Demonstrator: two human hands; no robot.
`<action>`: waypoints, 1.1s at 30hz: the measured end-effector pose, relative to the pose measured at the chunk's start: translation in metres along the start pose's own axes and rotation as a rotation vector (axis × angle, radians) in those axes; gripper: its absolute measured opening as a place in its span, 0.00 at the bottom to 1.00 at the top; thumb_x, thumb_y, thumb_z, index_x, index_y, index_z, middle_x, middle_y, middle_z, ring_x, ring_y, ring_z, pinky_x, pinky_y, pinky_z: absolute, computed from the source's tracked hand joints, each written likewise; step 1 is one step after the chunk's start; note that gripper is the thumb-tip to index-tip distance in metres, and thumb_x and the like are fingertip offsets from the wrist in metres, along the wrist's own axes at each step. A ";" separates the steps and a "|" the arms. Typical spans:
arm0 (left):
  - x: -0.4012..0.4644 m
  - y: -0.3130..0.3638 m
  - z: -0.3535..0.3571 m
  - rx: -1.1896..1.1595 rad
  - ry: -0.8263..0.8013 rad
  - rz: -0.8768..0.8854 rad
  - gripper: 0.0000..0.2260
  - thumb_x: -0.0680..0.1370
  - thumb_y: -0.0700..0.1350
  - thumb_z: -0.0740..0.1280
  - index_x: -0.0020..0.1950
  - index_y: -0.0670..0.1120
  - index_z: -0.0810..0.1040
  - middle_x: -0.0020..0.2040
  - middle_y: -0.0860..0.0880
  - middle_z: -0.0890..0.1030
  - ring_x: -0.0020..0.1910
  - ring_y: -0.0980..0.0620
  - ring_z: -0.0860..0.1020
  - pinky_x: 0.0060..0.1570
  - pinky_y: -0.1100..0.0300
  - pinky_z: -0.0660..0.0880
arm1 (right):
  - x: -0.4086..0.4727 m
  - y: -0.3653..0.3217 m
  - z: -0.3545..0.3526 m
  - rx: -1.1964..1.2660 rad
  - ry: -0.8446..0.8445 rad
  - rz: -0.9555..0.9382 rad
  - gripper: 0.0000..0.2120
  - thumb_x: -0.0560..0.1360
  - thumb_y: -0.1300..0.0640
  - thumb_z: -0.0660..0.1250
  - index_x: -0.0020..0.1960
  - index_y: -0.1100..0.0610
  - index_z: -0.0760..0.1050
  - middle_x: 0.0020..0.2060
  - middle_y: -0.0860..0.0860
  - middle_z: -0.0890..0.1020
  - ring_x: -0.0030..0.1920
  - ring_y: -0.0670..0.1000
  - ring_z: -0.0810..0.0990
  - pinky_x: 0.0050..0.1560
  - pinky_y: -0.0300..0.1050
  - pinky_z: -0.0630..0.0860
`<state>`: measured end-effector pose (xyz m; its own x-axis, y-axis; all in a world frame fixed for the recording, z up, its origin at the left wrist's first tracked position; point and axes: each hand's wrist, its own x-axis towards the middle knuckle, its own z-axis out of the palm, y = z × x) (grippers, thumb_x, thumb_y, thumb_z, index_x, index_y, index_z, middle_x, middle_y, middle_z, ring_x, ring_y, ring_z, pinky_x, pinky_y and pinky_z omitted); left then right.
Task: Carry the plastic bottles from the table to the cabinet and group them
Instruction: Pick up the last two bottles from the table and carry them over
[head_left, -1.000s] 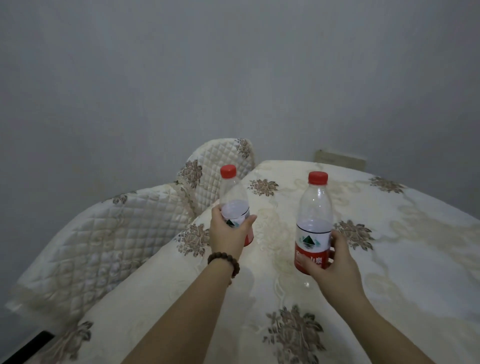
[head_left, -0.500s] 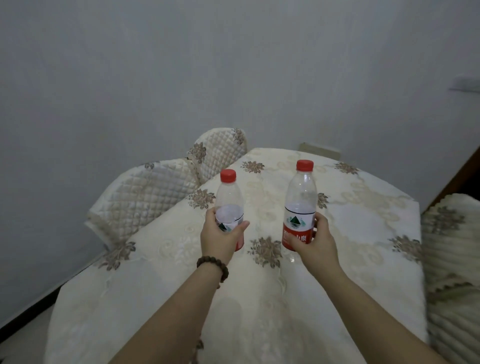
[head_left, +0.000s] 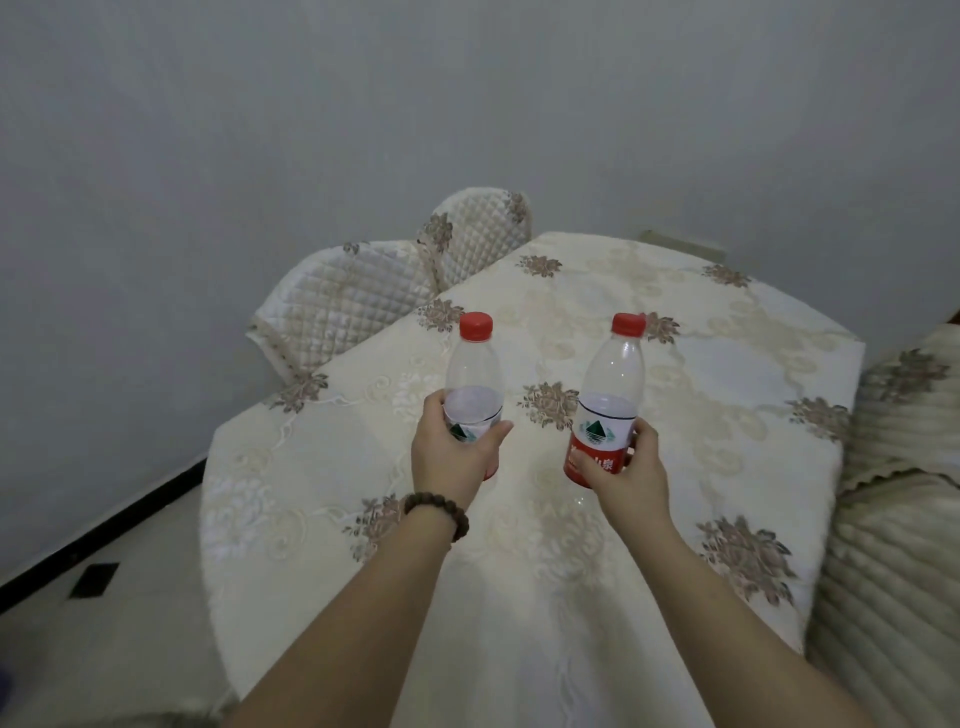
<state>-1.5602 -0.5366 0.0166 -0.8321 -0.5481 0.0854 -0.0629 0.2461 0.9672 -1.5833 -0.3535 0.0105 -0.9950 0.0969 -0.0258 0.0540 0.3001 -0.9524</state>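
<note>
Left-hand item: clear plastic bottle with a red screw cap and a white-and-red label (head_left: 474, 384), apparently empty.
Left-hand grip: left hand (head_left: 453, 451) wrapped round the label band and lower body, thumb on one side, fingers on the other; a dark beaded bracelet (head_left: 439, 513) sits at the wrist.
Right-hand item: second clear plastic bottle with a red cap and a red-and-white label bearing a green mountain mark (head_left: 608, 402), also apparently empty.
Right-hand grip: right hand (head_left: 623, 467) curled round the red lower part of the label, thumb forward.
Location: both bottles are in front of the person, above the round table under a cream embroidered floral cloth (head_left: 727, 364); whether their bases touch the cloth is hidden by the hands, though they look lifted.
Reason for hold: one bottle per hand, gripped low on the body, probably so two can be carried in one trip and set down base-first.
Orientation, left bottle: cap up, long axis close to vertical.
Orientation, right bottle: cap up, long axis tilted slightly, cap leaning to the right.
Spacing: bottles apart, not touching.
Surroundings: quilted cream chair covers (head_left: 363, 301) behind the table; grey wall (head_left: 311, 130) beyond.
Destination: cabinet not in view.
Stage, as judged: pick-up made, carrying yet to come.
</note>
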 end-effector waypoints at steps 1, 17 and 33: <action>-0.006 -0.002 -0.003 0.002 0.001 -0.008 0.24 0.66 0.49 0.79 0.56 0.54 0.71 0.50 0.57 0.78 0.48 0.57 0.77 0.41 0.73 0.69 | -0.006 0.001 0.000 0.006 0.002 0.000 0.31 0.69 0.59 0.74 0.67 0.53 0.63 0.44 0.36 0.73 0.45 0.41 0.76 0.40 0.36 0.72; -0.118 -0.018 -0.061 0.032 -0.097 0.046 0.25 0.66 0.50 0.79 0.57 0.52 0.69 0.49 0.55 0.76 0.47 0.54 0.75 0.43 0.65 0.71 | -0.151 0.017 -0.025 0.024 0.147 0.006 0.32 0.68 0.58 0.74 0.67 0.53 0.63 0.47 0.41 0.74 0.48 0.47 0.76 0.49 0.44 0.74; -0.317 -0.015 -0.027 -0.032 -0.593 0.093 0.24 0.66 0.50 0.78 0.55 0.53 0.70 0.49 0.57 0.79 0.48 0.55 0.78 0.46 0.64 0.73 | -0.372 0.091 -0.146 0.088 0.589 0.200 0.31 0.67 0.61 0.75 0.65 0.53 0.66 0.54 0.48 0.78 0.52 0.47 0.79 0.46 0.34 0.75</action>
<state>-1.2803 -0.3879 -0.0186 -0.9994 0.0166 0.0312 0.0343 0.2427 0.9695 -1.1954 -0.2234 -0.0217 -0.7513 0.6574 -0.0580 0.2022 0.1457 -0.9684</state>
